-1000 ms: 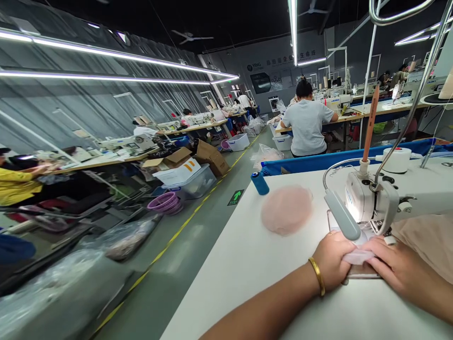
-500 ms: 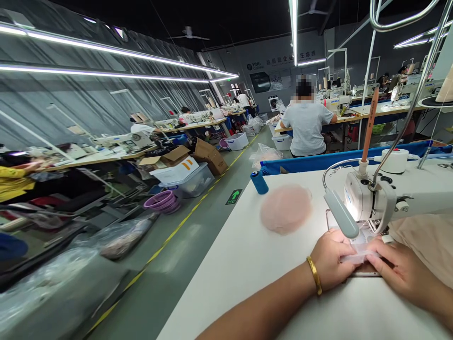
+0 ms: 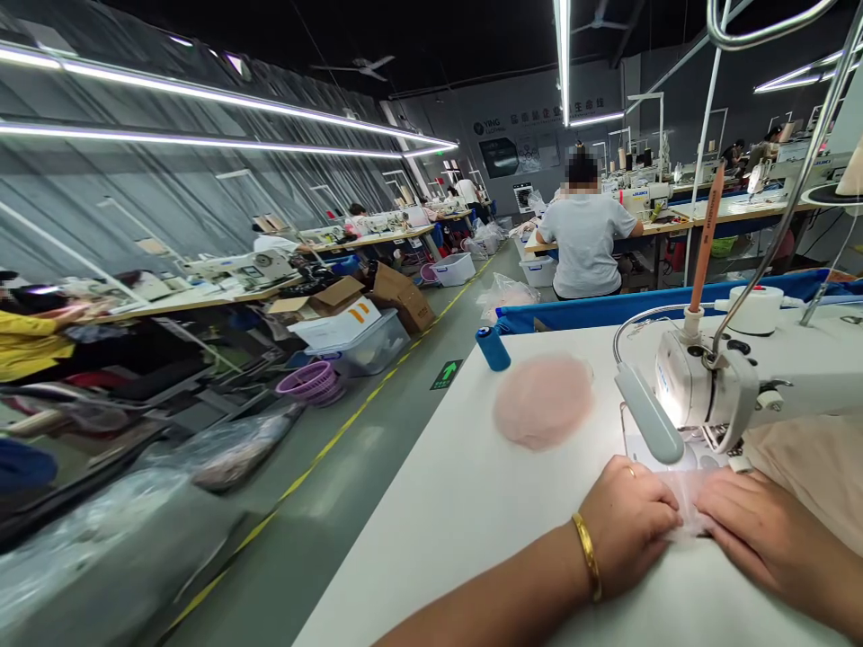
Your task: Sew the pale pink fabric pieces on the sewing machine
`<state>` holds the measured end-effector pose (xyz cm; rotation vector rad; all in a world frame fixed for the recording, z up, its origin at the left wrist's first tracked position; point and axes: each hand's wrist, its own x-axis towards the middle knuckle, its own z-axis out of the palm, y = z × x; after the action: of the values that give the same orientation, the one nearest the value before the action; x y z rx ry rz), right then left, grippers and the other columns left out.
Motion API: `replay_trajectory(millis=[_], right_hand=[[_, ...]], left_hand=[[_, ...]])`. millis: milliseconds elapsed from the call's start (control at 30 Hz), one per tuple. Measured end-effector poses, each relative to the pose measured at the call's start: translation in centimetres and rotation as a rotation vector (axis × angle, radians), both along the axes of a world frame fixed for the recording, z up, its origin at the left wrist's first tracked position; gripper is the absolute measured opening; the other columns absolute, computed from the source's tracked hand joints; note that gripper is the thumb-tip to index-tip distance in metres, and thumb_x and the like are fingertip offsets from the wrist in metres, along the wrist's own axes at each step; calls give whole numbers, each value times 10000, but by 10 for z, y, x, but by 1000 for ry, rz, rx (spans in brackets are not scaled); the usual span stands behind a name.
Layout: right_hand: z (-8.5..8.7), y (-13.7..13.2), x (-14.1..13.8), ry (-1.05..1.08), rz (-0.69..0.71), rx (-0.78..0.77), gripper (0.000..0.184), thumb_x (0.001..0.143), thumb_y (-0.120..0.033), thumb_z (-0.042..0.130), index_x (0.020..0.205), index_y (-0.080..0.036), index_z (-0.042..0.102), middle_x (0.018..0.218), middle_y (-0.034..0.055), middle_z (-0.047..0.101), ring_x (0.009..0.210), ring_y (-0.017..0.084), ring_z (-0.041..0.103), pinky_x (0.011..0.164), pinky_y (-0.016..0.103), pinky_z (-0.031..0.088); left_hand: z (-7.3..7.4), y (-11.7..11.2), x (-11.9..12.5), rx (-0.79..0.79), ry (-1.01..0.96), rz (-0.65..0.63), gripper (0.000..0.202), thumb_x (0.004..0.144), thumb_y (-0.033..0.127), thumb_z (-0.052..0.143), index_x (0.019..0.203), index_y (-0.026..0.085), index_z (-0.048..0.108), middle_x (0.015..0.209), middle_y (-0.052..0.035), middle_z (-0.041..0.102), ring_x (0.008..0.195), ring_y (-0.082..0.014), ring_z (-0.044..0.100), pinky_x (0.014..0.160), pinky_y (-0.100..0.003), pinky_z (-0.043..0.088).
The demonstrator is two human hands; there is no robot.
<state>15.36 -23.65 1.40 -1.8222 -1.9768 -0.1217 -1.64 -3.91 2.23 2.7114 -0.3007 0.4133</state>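
Just in front of the sewing machine (image 3: 691, 368), a piece of thin, sheer whitish fabric (image 3: 686, 494) is stretched between my hands. My left hand (image 3: 624, 517), with a gold bangle at the wrist, pinches its left side, fingers curled. On the other side, my right hand (image 3: 759, 521) grips the fabric with its fingers closed. Under the lamp arm, the needle area is partly hidden. Beige fabric (image 3: 809, 458) lies beside my right hand under the machine arm. A round, sheer pink fabric piece (image 3: 543, 401) rests flat on the white table (image 3: 431, 539).
A blue thread cone (image 3: 493, 350) stands at the table's far left corner. Blue cloth (image 3: 573, 314) runs along the back edge. A co-worker (image 3: 585, 234) sits ahead, facing away. Left of the aisle are a purple basket (image 3: 310, 384), plastic bins and cardboard boxes (image 3: 401, 298).
Both hands have drawn slightly toward me with the sheer fabric, away from the needle area. The fingers have closed more tightly around it. More of the machine's plate now shows.
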Motion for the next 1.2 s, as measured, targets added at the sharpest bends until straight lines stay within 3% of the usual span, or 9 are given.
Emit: replay_trajectory(millis=[233, 333, 467, 633, 833, 1200], right_hand=[[-5, 5, 4, 3, -55, 59, 251, 1044, -196, 502, 1153, -284, 711, 982, 55, 746, 866, 230, 668, 755, 353, 517], [-5, 8, 2, 11, -59, 86, 313, 1028, -148, 481, 1167, -289, 724, 1068, 65, 767, 902, 226, 686, 782, 355, 550], [-7, 11, 1, 41, -42, 158, 336, 1025, -134, 463, 1169, -283, 727, 1088, 67, 778, 963, 242, 702, 846, 392, 573], [-5, 8, 1, 37, -55, 127, 311, 1012, -123, 487, 1153, -276, 718, 1061, 65, 788, 945, 241, 708, 775, 362, 555], [-4, 5, -1, -17, -57, 137, 286, 1020, -130, 505, 1152, -272, 716, 1018, 62, 783, 915, 234, 696, 755, 344, 505], [-11, 4, 2, -144, -30, 127, 319, 998, -107, 486, 1179, -237, 714, 1136, 78, 783, 995, 261, 683, 768, 376, 474]], left_hand=[[3, 5, 10, 135, -4, 64, 131, 859, 143, 708, 965, 220, 699, 1052, -1, 769, 957, -195, 668, 921, -387, 421], [8, 5, 12, 161, -32, 70, 138, 827, 111, 675, 922, 209, 650, 996, -7, 750, 957, -198, 656, 900, -374, 439], [13, 4, 13, 169, -118, 41, 137, 861, 105, 609, 956, 202, 628, 1074, -37, 766, 1029, -207, 659, 967, -388, 453], [7, 5, 12, 222, -114, -39, 100, 887, 102, 609, 901, 201, 617, 1024, -21, 775, 1028, -194, 679, 963, -368, 450], [8, 5, 9, 269, -61, -13, 72, 882, 136, 665, 882, 205, 646, 952, -2, 757, 884, -176, 660, 901, -369, 446], [0, 4, 7, 216, -132, -34, 128, 939, 144, 590, 961, 205, 701, 1059, -34, 798, 900, -184, 686, 929, -363, 465]])
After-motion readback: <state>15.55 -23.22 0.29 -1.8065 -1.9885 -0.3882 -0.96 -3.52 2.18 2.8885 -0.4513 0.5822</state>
